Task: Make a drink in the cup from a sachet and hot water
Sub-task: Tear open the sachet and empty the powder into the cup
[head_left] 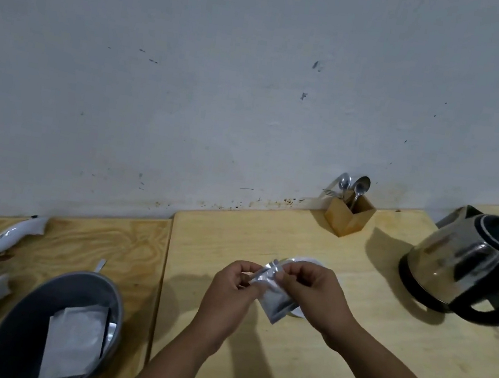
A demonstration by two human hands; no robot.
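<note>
Worktop: pale wooden counter [350,331] against a scuffed grey wall.
Kettle: steel kettle [468,267] stands well to the right, for later.
Cup: white rim [305,258] barely shows behind both hands.
Sachet: silver sachet [272,291] held just above the cup.
Hands: left hand [233,292] and right hand [313,294] both pinch its top edge.
Advice: tear across the corner slowly, keeping the opening over the cup so powder falls inside.

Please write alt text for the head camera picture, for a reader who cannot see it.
Two bare hands, the left hand and the right hand, pinch the top of a silver sachet above a white cup on a wooden table. A steel kettle stands to the right, a grey bowl of sachets to the left.
</note>
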